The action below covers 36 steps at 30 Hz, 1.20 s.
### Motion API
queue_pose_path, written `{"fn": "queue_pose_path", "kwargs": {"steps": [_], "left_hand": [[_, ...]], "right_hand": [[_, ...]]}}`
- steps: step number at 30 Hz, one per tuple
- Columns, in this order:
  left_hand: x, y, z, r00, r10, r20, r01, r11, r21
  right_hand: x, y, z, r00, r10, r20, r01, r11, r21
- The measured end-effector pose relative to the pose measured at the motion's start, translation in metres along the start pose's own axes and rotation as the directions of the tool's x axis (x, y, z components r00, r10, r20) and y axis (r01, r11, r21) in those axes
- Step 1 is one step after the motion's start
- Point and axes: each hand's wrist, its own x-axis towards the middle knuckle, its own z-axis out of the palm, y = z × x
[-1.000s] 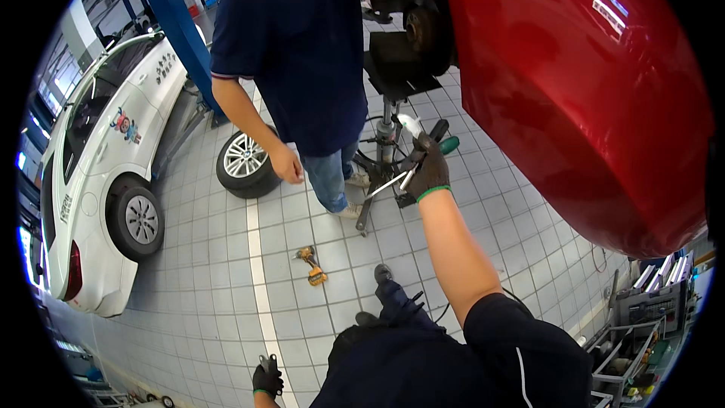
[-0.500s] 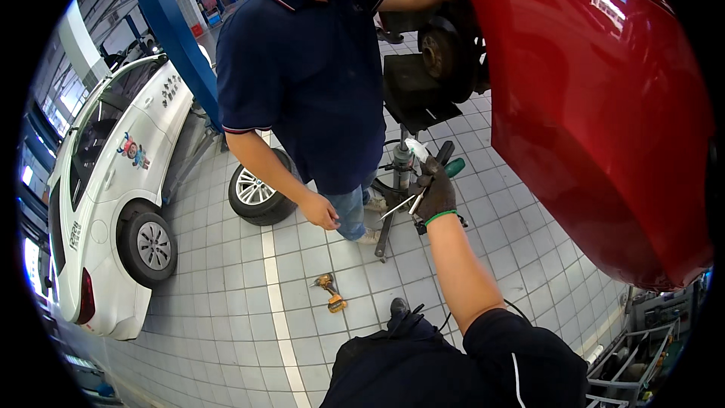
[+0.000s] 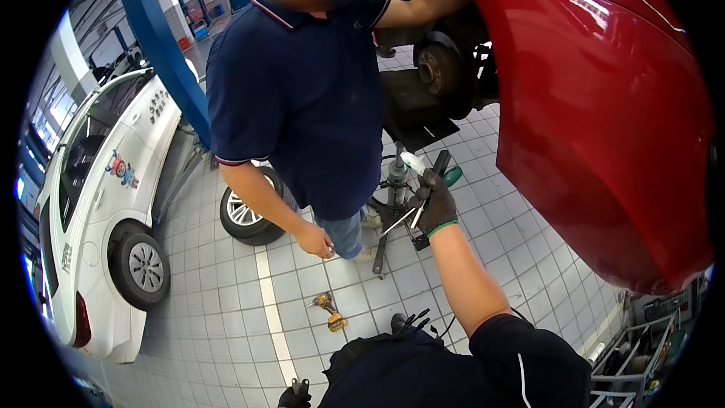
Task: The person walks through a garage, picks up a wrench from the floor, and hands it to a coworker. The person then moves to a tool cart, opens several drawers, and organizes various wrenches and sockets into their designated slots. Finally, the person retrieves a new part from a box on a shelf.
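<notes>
My right hand (image 3: pixel 436 210), in a dark glove with a green cuff edge, reaches forward with its fingers closed. Out of its left side stick a thin metal rod (image 3: pixel 396 221) and a shorter pale rod (image 3: pixel 416 217); their upper ends are hidden in the glove. A white object (image 3: pixel 412 162) shows just beyond the fingertips; its kind is unclear. My left hand (image 3: pixel 294 394), also gloved, shows only in part at the lower edge, its fingers apart and seemingly holding nothing. Ahead, another person's lowered hand (image 3: pixel 316 241) pinches something small.
A raised red car body (image 3: pixel 596 128) with an exposed wheel hub (image 3: pixel 438 69) is at right. Beneath it stands a jack-like support (image 3: pixel 397 174), beside a green object (image 3: pixel 451 176). A removed wheel (image 3: pixel 253 215), cordless drill (image 3: pixel 329 311), white car (image 3: pixel 102 219) and blue post (image 3: pixel 158 45) are leftward.
My left hand has come into view at the lower edge. The view has shifted slightly; my right hand keeps its closed grip on the rods. The other person's lowered hand has moved slightly.
</notes>
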Motion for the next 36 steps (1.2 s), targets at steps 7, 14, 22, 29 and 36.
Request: {"fn": "queue_pose_path", "kwargs": {"steps": [7, 14, 22, 29, 36], "left_hand": [[0.041, 0.003, -0.066, 0.998, -0.002, 0.065, -0.006, 0.992, 0.128], [0.103, -0.028, -0.176, 0.998, -0.051, 0.040, 0.043, 0.984, 0.175], [0.161, -0.056, -0.235, 0.993, -0.100, 0.060, 0.087, 0.980, 0.179], [0.188, -0.066, -0.235, 0.988, -0.036, 0.151, -0.027, 0.916, 0.401], [0.154, -0.056, -0.260, 0.988, -0.093, 0.123, 0.076, 0.988, 0.133]], "right_hand": [[-0.033, 0.031, -0.009, 0.991, -0.110, -0.078, 0.111, 0.994, 0.009], [-0.087, 0.083, 0.025, 0.969, -0.170, -0.180, 0.166, 0.985, -0.035], [-0.113, 0.127, 0.038, 0.958, -0.216, -0.187, 0.218, 0.976, -0.009], [-0.124, 0.129, 0.064, 0.944, -0.263, -0.200, 0.260, 0.965, -0.043], [-0.122, 0.135, 0.054, 0.951, -0.270, -0.150, 0.259, 0.962, -0.088]]}}
